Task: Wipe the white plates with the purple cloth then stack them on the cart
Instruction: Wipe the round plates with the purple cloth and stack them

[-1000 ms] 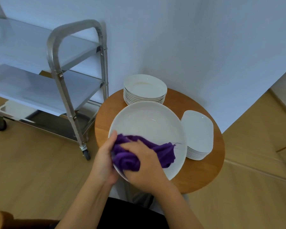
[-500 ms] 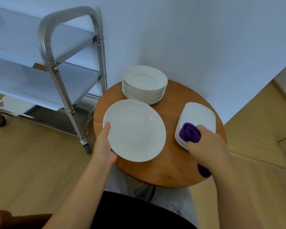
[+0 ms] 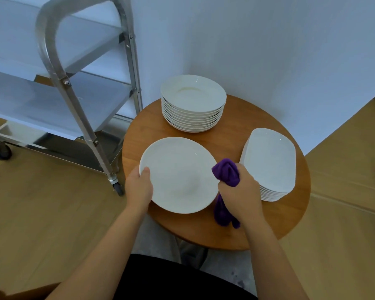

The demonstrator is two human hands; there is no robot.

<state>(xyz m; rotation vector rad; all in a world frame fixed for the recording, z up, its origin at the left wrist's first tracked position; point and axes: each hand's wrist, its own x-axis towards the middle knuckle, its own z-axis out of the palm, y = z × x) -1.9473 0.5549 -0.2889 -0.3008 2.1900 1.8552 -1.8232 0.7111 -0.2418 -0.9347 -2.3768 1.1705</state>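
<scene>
Left hand [image 3: 139, 187] grips the near-left rim of one round plate [image 3: 179, 174], thumb on top, fingers under and out of sight; the plate is over the near-left part of the round wooden surface [image 3: 204, 230], and whether it rests there or is lifted clear cannot be told. Plate is bare inside. Right hand [image 3: 239, 193] is closed in a fist around the purple cloth [image 3: 226, 172]: one bunch sticks out above the fist just beside the plate's right rim, a tail hangs below the hand. Round stack [image 3: 193, 105] of deep plates at the far side of the surface, top one with nothing in it. Squarish stack [image 3: 268, 161] at the right, just beside the right hand, top one likewise bare. Steel cart [image 3: 78, 87] stands left of the surface, against the wall; the parts of its shelves in view carry no plates, though the lowest tray is partly hidden.
</scene>
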